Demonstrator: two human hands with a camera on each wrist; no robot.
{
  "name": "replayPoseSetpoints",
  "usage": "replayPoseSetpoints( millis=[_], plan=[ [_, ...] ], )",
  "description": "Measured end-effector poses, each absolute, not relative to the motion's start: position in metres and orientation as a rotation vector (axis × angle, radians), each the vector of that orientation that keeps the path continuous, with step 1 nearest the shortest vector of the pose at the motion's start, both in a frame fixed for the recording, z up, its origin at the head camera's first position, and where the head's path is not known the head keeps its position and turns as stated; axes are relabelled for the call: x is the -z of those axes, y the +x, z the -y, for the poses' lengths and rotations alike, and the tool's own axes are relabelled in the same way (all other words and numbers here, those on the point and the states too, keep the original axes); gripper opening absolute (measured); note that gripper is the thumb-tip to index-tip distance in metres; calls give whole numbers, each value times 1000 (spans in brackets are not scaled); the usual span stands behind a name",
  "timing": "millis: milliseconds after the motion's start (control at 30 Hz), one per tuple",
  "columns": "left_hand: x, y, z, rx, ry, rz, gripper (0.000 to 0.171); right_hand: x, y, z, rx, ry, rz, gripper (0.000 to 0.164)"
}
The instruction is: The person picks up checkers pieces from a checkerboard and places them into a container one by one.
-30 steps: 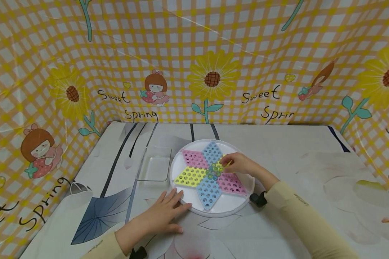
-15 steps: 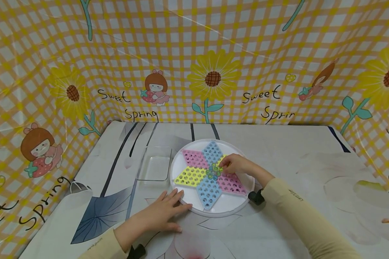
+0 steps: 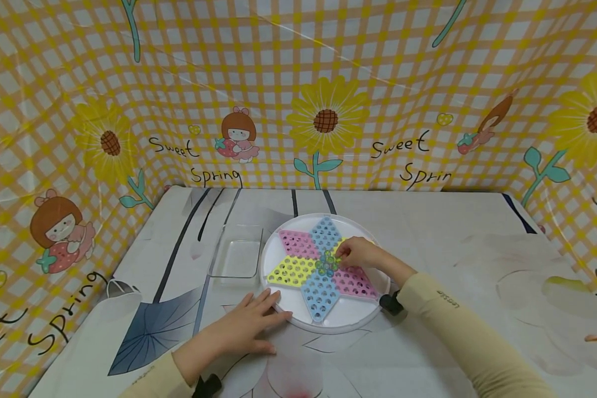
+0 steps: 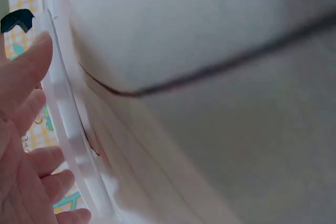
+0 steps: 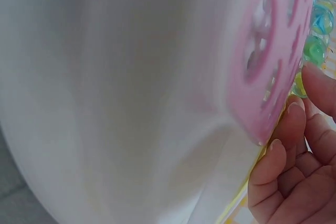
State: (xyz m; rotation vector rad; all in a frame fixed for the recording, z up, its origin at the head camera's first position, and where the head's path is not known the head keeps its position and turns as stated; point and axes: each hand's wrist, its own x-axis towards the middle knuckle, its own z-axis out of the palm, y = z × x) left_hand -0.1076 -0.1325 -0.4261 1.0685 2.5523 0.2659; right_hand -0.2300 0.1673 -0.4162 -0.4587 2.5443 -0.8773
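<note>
A round white Chinese checkers board (image 3: 288,304) lies on the table, its star made of blue, pink and yellow perforated sections. Glass marbles (image 3: 326,266) in green and blue cluster at the star's middle. My right hand (image 3: 360,253) reaches over the yellow section on the right. Between its thumb and index finger a yellow-green marble (image 5: 299,85) is pinched, beside a green marble (image 5: 315,51) and a blue one (image 5: 322,19). My left hand (image 3: 249,326) lies with spread fingers at the board's near-left rim, fingertips touching or very close to it.
A clear rectangular container (image 3: 237,257) stands just left of the board. The table (image 3: 428,221) has a printed cloth with dark lines and a blue leaf shape. A yellow checked curtain (image 3: 278,83) encloses the back and sides.
My right forearm has shifted slightly left and toward me, while the fingers stay near the marble cluster. My left hand has barely moved. The board and container stay in place.
</note>
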Motion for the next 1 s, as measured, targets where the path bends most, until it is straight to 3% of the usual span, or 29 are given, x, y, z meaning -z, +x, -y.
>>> replayPoseSetpoints(
  millis=[1000],
  plan=[
    [429,-111,137,-244,1111,-2563,65,419,-229,-171,894,-534,-2565,12]
  ],
)
